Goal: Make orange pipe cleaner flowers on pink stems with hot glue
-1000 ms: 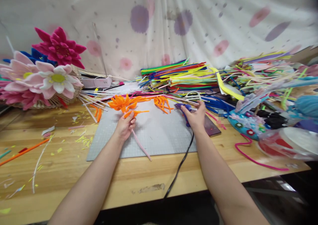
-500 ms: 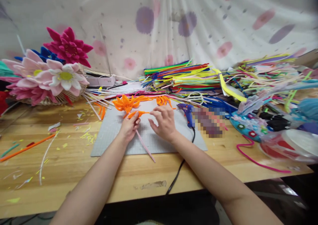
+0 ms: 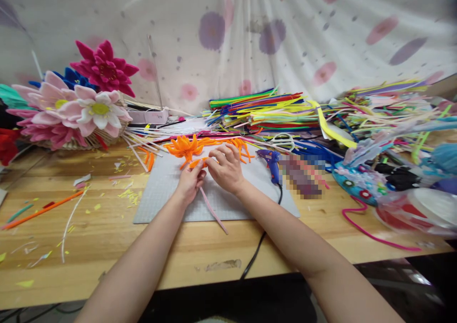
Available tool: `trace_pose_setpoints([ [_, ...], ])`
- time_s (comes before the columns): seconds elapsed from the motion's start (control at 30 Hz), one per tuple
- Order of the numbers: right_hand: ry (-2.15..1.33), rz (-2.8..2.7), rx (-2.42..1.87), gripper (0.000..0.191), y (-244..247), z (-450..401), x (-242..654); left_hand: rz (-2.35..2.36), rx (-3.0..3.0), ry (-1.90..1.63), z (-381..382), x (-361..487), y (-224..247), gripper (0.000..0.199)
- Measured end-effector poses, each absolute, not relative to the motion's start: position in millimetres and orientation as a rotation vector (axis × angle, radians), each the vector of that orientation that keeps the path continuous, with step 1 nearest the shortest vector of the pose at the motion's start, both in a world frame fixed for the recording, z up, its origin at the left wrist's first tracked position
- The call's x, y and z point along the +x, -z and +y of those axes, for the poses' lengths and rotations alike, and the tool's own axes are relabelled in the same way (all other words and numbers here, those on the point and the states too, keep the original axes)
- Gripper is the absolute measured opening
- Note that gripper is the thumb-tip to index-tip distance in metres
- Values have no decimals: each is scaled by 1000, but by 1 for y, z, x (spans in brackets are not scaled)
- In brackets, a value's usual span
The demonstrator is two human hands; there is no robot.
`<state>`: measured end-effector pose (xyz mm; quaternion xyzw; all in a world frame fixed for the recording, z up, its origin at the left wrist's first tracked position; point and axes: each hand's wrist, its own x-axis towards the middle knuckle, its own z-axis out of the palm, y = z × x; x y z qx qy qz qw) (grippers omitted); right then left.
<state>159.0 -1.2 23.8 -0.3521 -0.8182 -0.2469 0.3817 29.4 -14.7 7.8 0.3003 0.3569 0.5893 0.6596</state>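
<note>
My left hand [image 3: 193, 181] is closed around a pink fuzzy stem [image 3: 213, 210], whose lower end slants down to the right. Above that hand rises an orange pipe-cleaner flower [image 3: 184, 147] with several pointed petals. An orange pipe-cleaner petal [image 3: 199, 161] lies across between my two hands, gripped by the left thumb. At its right end, my right hand [image 3: 227, 171] pinches with thumb and forefinger, the other fingers curled above. Behind the right hand, more orange petals [image 3: 243, 148] rest on the grey cutting mat [image 3: 159, 201].
A blue glue gun [image 3: 273, 163] lies right of my hands, its black cord [image 3: 257, 247] running off the front edge. Pipe-cleaner bundles [image 3: 264, 109] and white-handled scissors [image 3: 283, 141] lie behind. Finished flowers [image 3: 100, 109] stand left; a plastic-wrapped tub [image 3: 421, 213] sits right.
My right hand has moved left, from the tip of the orange petal in to closer beside my left hand. The orange flower has turned slightly. The view has shifted a little.
</note>
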Motion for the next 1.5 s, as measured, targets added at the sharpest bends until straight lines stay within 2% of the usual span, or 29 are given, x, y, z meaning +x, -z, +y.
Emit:
trace_pose_setpoints([
  [0.13, 472, -1964, -967, 8, -37, 4, 175, 814, 690, -1324, -15, 29, -12, 45],
  [0.23, 185, -1669, -1117, 2, -49, 11, 190, 774, 640, -1307, -13, 27, -12, 53],
  [0.43, -940, -1271, -910, 14, -52, 21, 206, 846, 594, -1323, -14, 23, -16, 30],
  [0.6, -1350, -1044, -830, 20, -41, 20, 195, 861, 535, -1275, -18, 20, -22, 29],
  [0.8, -1514, -917, -915, 18, -35, 18, 184, 895, 599, -1313, -13, 15, -17, 16],
  [0.93, -1597, -893, -877, 19, -29, 18, 182, 861, 498, -1191, -10, 12, -17, 11],
  [1.1, -1664, -829, -805, 21, -19, 17, 179, 873, 421, -1104, -9, 13, -20, 41],
  [1.2, -1685, -817, -800, 24, -16, 16, 177, 959, 383, -1115, -9, 14, -18, 48],
  [1.27, -1690, -848, -811, 22, -16, 16, 176, 951, 364, -1169, -9, 14, -17, 44],
  [1.37, -1682, -877, -818, 19, -16, 16, 175, 887, 382, -1247, -9, 12, -17, 26],
  [1.43, -1674, -886, -798, 18, -17, 17, 175, 835, 378, -1234, -8, 10, -18, 14],
  [1.5, -1664, -922, -775, 19, -19, 17, 175, 759, 352, -1190, -8, 7, -19, 11],
])
